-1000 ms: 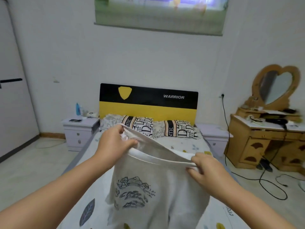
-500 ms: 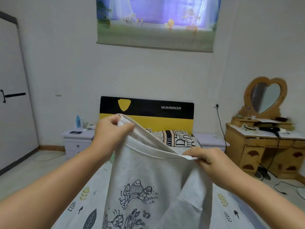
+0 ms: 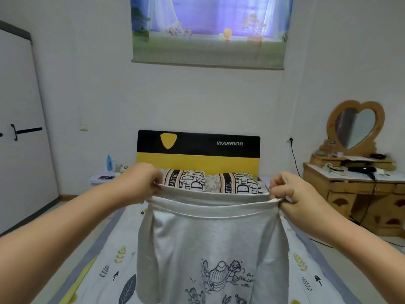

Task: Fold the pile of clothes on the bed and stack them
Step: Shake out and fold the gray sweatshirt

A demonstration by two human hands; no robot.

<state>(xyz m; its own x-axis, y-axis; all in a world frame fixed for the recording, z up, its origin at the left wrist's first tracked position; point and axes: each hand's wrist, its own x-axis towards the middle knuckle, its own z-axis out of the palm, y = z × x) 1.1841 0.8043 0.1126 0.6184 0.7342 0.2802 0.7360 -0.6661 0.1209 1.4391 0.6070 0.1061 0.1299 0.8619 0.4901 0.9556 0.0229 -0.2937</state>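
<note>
Grey garment [image 3: 210, 242] hung limp, soft, light over bed [image 3: 103, 268]; left hand [image 3: 140, 183], right hand [image 3: 289, 191] pinched top hem corners. Probably shirt; grip hem ends.

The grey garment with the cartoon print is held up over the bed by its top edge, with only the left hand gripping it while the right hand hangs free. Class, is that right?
Not quite. The head view shows both hands gripping the grey garment: the left hand pinches one end of its top edge and the right hand the other. It does hang over the bed.
</note>
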